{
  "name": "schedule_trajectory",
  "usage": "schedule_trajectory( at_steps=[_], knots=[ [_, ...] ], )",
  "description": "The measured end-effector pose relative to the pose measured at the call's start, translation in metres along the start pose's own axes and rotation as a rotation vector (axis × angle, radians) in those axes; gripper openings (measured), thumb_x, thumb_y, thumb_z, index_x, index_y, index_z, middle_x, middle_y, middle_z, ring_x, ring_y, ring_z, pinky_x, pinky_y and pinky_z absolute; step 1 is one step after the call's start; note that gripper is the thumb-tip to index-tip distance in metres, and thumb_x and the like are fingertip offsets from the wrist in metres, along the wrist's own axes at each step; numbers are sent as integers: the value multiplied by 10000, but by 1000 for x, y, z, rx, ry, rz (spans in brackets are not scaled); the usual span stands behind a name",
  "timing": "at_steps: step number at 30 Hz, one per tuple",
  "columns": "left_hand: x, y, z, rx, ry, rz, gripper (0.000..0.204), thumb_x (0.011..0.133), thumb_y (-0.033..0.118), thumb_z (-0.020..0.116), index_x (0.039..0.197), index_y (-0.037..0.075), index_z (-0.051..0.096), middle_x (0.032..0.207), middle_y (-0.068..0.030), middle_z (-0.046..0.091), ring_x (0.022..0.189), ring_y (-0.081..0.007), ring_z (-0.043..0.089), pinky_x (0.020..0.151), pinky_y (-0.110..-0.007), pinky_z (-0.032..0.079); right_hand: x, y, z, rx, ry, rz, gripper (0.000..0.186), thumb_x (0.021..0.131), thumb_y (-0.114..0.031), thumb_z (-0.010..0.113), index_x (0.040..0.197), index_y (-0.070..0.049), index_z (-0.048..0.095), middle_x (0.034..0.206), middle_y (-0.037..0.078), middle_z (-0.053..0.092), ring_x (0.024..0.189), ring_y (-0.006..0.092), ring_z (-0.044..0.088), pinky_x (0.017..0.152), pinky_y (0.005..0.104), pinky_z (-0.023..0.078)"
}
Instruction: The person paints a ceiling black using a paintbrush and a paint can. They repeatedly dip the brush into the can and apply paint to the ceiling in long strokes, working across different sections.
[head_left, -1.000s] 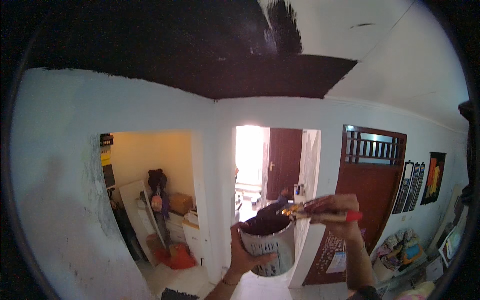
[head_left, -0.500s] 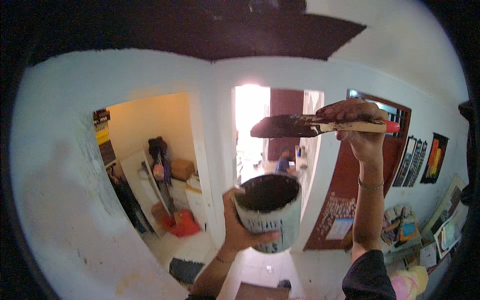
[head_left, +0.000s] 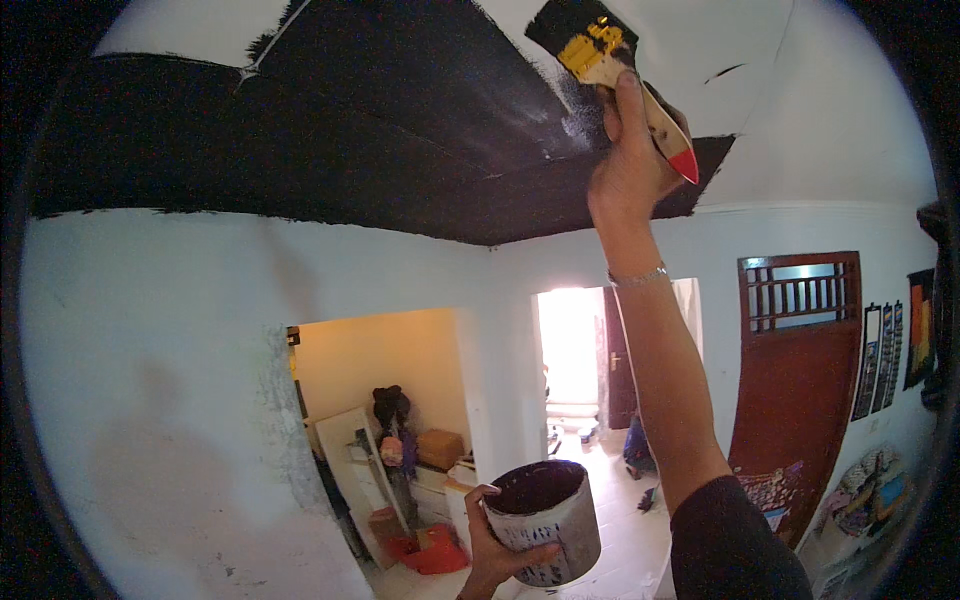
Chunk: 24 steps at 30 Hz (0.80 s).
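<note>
My right hand [head_left: 640, 135] is raised high, closed round the pale, red-tipped handle of a wide paintbrush [head_left: 600, 55]. Black paint coats its bristles, and the yellowish ferrule is smeared with it. The bristles are up at the white part of the ceiling [head_left: 750, 100], next to the black-painted area [head_left: 380, 130]; whether they touch it I cannot tell. Lower down, my left hand [head_left: 500, 545] grips a whitish paint bucket [head_left: 555, 530] by its side, thumb near the rim. The bucket is upright, with dark paint inside.
A pale blue wall [head_left: 180, 350] runs along the left, with an opening into a room holding a cardboard box [head_left: 440, 450] and a red bag [head_left: 435, 550]. Ahead is a bright doorway [head_left: 570, 360], with a person partly hidden behind my arm. A brown door [head_left: 795, 400] stands at right.
My right hand has lifted the paintbrush from above the bucket up to the ceiling, tilting its bristles upward. The view has tipped up, showing more ceiling. The left hand still holds the bucket.
</note>
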<state>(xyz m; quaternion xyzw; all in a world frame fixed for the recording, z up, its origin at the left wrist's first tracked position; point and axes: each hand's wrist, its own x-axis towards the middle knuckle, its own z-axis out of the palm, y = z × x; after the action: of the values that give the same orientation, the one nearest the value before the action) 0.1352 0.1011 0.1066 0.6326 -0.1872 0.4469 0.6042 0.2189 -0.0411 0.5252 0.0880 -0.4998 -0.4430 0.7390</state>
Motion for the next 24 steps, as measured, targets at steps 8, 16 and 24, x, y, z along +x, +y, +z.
schedule_trajectory(
  at_steps=[8,16,24],
  knots=[
    [-29,25,-41,382,168,-41,1195,520,269,1049,1391,83,251,1326,-163,458,1241,-295,552,1058,-441,504,-18,37,45,253,140,-56,287,944,-88,751,1124,30,560,1037,133,688,911,191,699,818,308,634],
    [-41,15,-52,248,246,-106,1243,462,240,1044,1440,96,290,1323,-105,424,1246,-286,483,1088,-436,422,-10,72,29,26,186,-111,271,959,-145,751,1100,31,602,1024,119,710,909,173,695,801,306,598],
    [-41,-24,-63,246,187,-48,1246,488,294,1042,1461,96,291,1342,-106,409,1244,-287,473,1089,-436,407,7,121,-13,-12,155,0,369,959,-163,748,1184,29,527,1191,144,637,1085,218,662,944,361,609]
  ],
)
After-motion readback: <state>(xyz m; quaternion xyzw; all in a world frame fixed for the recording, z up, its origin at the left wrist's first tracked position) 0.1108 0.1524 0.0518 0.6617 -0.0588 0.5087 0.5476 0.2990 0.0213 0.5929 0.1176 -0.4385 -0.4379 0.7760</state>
